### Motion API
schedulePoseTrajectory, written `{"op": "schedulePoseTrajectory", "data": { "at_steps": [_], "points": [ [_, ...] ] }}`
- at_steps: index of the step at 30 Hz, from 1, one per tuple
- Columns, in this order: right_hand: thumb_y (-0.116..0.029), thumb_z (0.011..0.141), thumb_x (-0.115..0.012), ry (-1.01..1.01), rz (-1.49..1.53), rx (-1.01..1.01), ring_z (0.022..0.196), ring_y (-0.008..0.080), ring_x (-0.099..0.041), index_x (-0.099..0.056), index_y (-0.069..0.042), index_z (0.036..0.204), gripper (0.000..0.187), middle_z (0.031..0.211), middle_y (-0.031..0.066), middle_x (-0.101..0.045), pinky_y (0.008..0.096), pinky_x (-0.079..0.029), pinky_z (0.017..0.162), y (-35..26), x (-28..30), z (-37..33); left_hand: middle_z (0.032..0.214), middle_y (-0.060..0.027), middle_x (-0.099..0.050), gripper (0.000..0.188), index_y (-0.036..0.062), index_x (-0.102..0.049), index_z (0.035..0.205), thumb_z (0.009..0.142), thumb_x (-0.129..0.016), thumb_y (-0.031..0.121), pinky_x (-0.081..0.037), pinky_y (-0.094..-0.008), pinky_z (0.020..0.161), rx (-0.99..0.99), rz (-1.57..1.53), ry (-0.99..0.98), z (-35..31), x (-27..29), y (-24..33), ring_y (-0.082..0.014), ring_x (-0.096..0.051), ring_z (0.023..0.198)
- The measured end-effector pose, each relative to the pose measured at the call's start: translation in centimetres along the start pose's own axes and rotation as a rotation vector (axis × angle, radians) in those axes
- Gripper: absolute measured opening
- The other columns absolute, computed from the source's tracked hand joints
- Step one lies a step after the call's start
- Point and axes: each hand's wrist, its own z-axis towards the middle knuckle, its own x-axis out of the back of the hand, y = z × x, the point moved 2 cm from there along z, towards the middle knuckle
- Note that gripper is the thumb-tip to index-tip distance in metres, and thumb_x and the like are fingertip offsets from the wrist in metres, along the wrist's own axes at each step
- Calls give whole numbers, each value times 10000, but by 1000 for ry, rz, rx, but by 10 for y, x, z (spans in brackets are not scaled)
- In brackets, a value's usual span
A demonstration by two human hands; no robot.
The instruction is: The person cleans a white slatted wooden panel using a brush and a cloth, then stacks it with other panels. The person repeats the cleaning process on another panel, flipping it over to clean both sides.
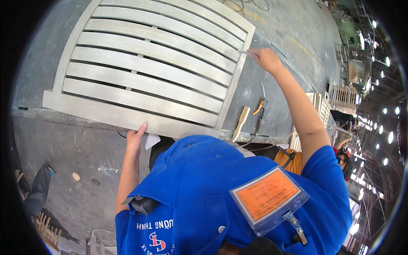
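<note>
1. Nearest hangs an orange badge (268, 199) on my blue shirt (204, 191).
2. Left hand (137, 137) lies flat, fingers released, on the slatted wooden panel (148, 68), upper left on the table (255, 97).
3. Right hand (265, 57) pinches a thin stick (243, 52) at the panel's right rail; any marking there I cannot tell.
4. Orange-handled pliers (259, 107) lie lower right; workshop lights beyond.

The slatted wooden panel (153, 68), pale grey and unfinished, lies flat on the grey workbench (272, 89). Its near rail overhangs the bench edge. A thin stick (243, 52) touches its right rail.
</note>
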Motion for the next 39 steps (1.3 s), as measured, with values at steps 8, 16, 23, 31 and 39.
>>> {"op": "schedulePoseTrajectory", "data": {
  "at_steps": [8, 16, 23, 31, 39],
  "points": [
    [-145, 836, -521, 154, 81, 114, 860, 330, -602, -619, -192, 1082, 269, 967, 124, -634, 419, -490, 739, 39, -54, 38, 958, -174, -627, 495, -130, -575, 985, 782, -703, 302, -448, -298, 782, 46, -10, 27, -3, 0, 3, -194, -588, 856],
    [-97, 826, -542, 237, 172, 229, 797, 309, -588, -605, -186, 1090, 285, 831, 102, -608, 407, -473, 677, 39, -62, 30, 962, -170, -626, 493, -126, -568, 996, 777, -708, 293, -447, -306, 795, 39, -18, 48, -2, -1, 5, -199, -589, 868],
    [-81, 807, -524, 118, 95, 251, 820, 308, -603, -607, -195, 1093, 319, 877, 108, -623, 404, -490, 703, 43, -68, 47, 1039, -172, -607, 505, -130, -539, 1063, 786, -697, 261, -441, -316, 828, 65, -11, 65, -1, 4, -2, -210, -579, 922],
    [-71, 767, -546, -317, -303, 79, 880, 285, -638, -670, -96, 939, 214, 964, 128, -652, 382, -524, 687, -7, -46, 62, 1021, -135, -621, 419, -75, -562, 1084, 792, -681, 201, -436, -315, 848, 115, 15, 61, 0, 8, 0, -206, -582, 933],
    [-101, 774, -557, -423, -334, 123, 899, 281, -640, -689, -59, 855, 161, 943, 128, -661, 378, -529, 683, -14, -37, 65, 1091, -143, -599, 470, -72, -530, 1143, 786, -689, 190, -412, -327, 895, 13, -76, 19, 5, 8, -4, -221, -562, 1003]
  ]
}}
